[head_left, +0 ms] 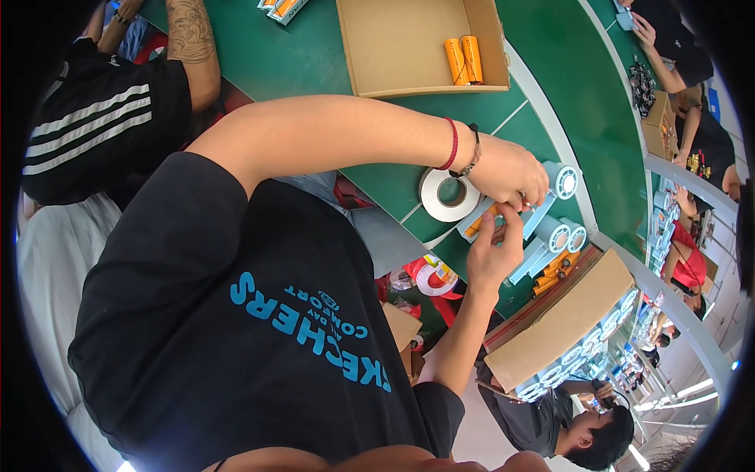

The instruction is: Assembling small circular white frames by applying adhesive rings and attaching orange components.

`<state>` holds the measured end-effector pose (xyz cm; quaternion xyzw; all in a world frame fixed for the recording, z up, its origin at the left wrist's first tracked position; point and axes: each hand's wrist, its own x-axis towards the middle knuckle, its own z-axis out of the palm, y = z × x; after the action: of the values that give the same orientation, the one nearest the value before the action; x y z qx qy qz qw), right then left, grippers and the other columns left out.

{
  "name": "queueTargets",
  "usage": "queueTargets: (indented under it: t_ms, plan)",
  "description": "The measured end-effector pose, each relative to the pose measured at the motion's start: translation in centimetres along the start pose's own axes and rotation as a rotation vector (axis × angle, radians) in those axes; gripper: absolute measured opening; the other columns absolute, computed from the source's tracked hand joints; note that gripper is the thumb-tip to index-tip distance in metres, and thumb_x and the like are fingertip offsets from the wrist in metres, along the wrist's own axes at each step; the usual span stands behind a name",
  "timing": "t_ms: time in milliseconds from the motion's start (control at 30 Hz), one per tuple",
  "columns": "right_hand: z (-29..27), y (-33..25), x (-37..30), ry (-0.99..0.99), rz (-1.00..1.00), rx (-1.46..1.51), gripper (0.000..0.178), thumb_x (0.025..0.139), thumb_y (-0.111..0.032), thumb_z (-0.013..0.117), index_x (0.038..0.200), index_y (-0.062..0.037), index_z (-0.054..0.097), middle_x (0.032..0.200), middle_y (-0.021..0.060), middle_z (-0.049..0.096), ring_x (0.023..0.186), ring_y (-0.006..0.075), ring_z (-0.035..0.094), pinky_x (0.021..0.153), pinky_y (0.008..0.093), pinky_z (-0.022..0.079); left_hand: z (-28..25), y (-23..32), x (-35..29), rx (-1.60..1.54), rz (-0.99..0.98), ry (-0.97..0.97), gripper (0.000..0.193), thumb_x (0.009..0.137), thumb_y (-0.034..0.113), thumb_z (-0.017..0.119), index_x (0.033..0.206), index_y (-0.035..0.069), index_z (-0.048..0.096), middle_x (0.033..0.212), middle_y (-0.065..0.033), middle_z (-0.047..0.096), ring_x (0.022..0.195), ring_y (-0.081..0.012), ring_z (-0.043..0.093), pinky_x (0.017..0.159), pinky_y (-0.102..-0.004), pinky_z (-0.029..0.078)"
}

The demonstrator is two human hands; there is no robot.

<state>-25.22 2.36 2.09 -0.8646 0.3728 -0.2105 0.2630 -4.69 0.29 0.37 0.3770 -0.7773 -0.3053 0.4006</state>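
My left hand [507, 171], with a red and a dark bracelet at its wrist, reaches across with the fingers bent down in a pinch. My right hand [497, 248] meets it from below, thumb and forefinger closed together. Both sets of fingertips are at a light-blue plastic housing [537, 214], in which an orange cylindrical battery [475, 226] partly shows. What the fingertips grip is small and covered by them. Beside my left wrist a roll of white tape [449, 195] lies flat on the green table [393, 193].
More light-blue housings with round ends [553, 234] and orange batteries [556, 274] lie to the right. A cardboard box [562, 322] of blue parts stands nearer. Beyond my arm is an open carton [401, 47] holding two orange batteries [462, 60]. Co-workers sit around.
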Motion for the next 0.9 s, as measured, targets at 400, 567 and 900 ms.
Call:
queueTargets:
  t_ms: [400,567,900]
  plan:
    - [-2.4,-1.5,1.4,-0.289,0.006,-0.182,0.046,0.081,-0.004,0.074,0.125,-0.0047,0.059,0.110,0.0167,0.068,0.089,0.0374,0.069,0.071,0.0423,0.055,0.2,-0.2,-0.3,0.013,0.040,0.053,0.017,0.091,0.015,0.068,0.093,0.001,0.077,0.124,-0.0093,0.071,0.133,-0.0281,0.054,0.101,-0.0406,0.052]
    - [-3.2,-1.9,1.6,-0.405,0.051,-0.174,0.051,0.079,-0.005,0.077,0.126,-0.0047,0.059,0.116,0.0179,0.067,0.094,0.0381,0.069,0.075,0.0433,0.055,-0.2,0.3,-0.6,0.007,0.000,0.034,0.018,0.091,0.017,0.068,0.093,0.001,0.077,0.125,-0.0091,0.071,0.132,-0.0288,0.054,0.102,-0.0411,0.051]
    - [-2.1,-1.4,-1.1,-0.220,-0.144,-0.260,0.052,0.083,-0.003,0.078,0.132,-0.0058,0.061,0.112,0.0136,0.072,0.068,0.0211,0.065,0.061,0.0349,0.052,0.6,-0.1,-0.3,-0.120,-0.082,0.028,0.017,0.090,0.016,0.067,0.091,0.002,0.077,0.129,-0.0091,0.070,0.133,-0.0304,0.053,0.107,-0.0425,0.048]
